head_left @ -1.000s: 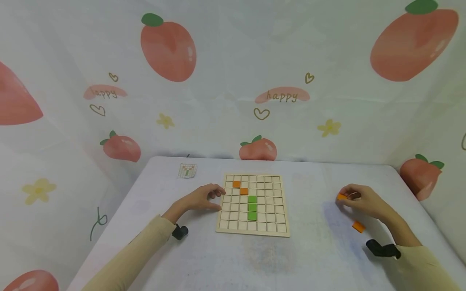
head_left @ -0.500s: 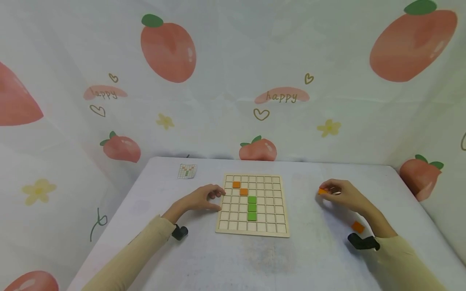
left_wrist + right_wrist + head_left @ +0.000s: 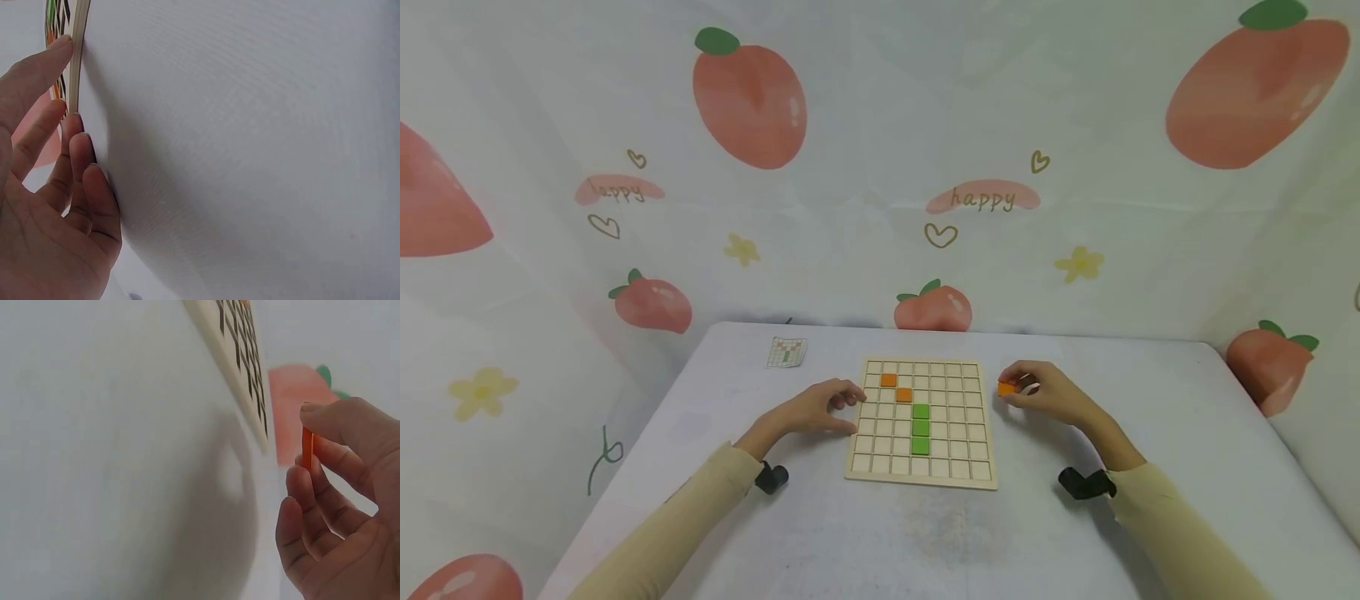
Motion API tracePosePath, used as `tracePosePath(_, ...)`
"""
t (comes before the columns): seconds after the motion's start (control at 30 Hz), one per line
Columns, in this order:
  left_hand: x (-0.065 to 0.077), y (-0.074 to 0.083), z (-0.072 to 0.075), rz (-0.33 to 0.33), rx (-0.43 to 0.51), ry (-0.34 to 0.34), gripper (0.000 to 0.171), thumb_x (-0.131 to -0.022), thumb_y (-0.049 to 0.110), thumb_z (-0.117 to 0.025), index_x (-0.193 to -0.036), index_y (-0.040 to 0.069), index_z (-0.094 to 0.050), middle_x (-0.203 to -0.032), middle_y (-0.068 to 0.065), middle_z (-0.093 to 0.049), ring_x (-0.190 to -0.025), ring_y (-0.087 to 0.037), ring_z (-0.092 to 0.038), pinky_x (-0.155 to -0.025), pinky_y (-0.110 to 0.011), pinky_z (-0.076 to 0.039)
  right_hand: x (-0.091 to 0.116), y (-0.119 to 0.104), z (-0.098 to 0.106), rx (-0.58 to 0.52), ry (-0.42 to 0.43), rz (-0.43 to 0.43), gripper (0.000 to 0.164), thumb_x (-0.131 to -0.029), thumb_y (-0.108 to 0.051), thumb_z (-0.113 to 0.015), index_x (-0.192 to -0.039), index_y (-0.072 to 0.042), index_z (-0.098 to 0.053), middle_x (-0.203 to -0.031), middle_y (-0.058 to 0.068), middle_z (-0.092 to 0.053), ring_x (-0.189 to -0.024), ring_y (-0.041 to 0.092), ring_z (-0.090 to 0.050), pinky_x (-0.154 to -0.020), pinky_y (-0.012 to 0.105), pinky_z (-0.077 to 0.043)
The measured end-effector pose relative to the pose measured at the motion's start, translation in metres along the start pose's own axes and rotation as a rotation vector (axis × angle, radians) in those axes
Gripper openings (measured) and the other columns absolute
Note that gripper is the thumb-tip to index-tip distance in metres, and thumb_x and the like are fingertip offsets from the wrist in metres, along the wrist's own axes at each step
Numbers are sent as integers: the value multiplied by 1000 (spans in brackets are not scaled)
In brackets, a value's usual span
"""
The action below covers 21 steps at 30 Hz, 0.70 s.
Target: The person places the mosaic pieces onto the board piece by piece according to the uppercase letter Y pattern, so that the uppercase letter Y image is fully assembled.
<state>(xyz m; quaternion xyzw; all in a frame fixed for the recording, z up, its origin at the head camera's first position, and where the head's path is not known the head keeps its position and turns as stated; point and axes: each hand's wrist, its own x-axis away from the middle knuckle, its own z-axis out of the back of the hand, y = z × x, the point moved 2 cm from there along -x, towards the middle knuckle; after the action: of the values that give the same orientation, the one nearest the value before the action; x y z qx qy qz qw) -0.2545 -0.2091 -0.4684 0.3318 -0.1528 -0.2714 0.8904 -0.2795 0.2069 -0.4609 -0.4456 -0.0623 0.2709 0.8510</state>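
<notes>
A wooden grid board lies mid-table. Two orange tiles sit diagonally in its upper left cells, followed by a column of three green tiles. Along the left edge, my left hand rests with thumb and fingertips at the rim; the left wrist view shows its fingers relaxed against the board's side. Just right of the board, my right hand pinches an orange tile between thumb and fingers. In the right wrist view that tile is edge-on, held above the table.
A small paper card printed with a coloured grid pattern lies at the back left of the white table. Behind the table hangs a peach-patterned cloth. Black wrist straps with cameras sit at both cuffs.
My right hand has carried the orange tile leftward from the table's right side to beside the board. The other loose orange tile is now hidden behind the right arm. My left hand stays put.
</notes>
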Motion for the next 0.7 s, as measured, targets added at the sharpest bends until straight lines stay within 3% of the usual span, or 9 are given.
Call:
tracePosePath(0.23, -1, 2, 0, 8, -11, -4, 48, -86, 16, -84, -128, 9, -63, -114, 0, -60, -102, -20, -56, -95, -38, -47, -20, -22, -20, -9, -25, 16, 23, -86, -3, -80, -106, 4, -69, -101, 12, -67, -88, 27, -62, -76, 36, -54)
tracePosePath(0.7, -2, -2, -1, 25, -19, -4, 48, -86, 17, -85, -128, 10, -63, -113, 1, -59, -102, -19, -55, -95, -38, -47, -53, -25, -54, 25, -61, -9, 25, -84, -12, -85, -104, -3, -72, -98, 4, -67, -88, 22, -62, -81, 39, -54)
